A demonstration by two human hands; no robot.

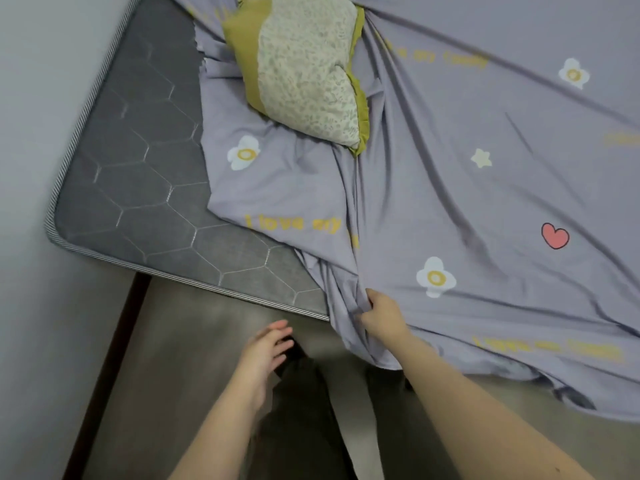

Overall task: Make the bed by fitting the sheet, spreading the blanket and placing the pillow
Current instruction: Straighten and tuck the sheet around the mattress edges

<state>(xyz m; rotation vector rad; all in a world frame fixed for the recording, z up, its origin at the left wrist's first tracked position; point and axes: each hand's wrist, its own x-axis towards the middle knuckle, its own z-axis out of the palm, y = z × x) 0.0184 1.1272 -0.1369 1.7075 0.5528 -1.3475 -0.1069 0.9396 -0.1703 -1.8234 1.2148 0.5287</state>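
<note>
A lilac sheet (467, 202) printed with flowers, a heart and yellow words lies rumpled over most of the dark grey mattress (138, 188). The mattress corner at the left is bare. My right hand (381, 317) grips a bunched fold of the sheet at the mattress's near edge, where the cloth hangs over the side. My left hand (266, 351) hovers open below that edge, fingers spread, touching nothing. A pillow (304, 67) with a speckled cream face and olive-green border lies on the sheet near the top of the view.
A pale wall (41, 98) runs close along the mattress's left side. A dark baseboard strip (104, 375) meets the grey floor (194, 341) below the bed. My dark trouser legs (311, 410) stand by the near edge.
</note>
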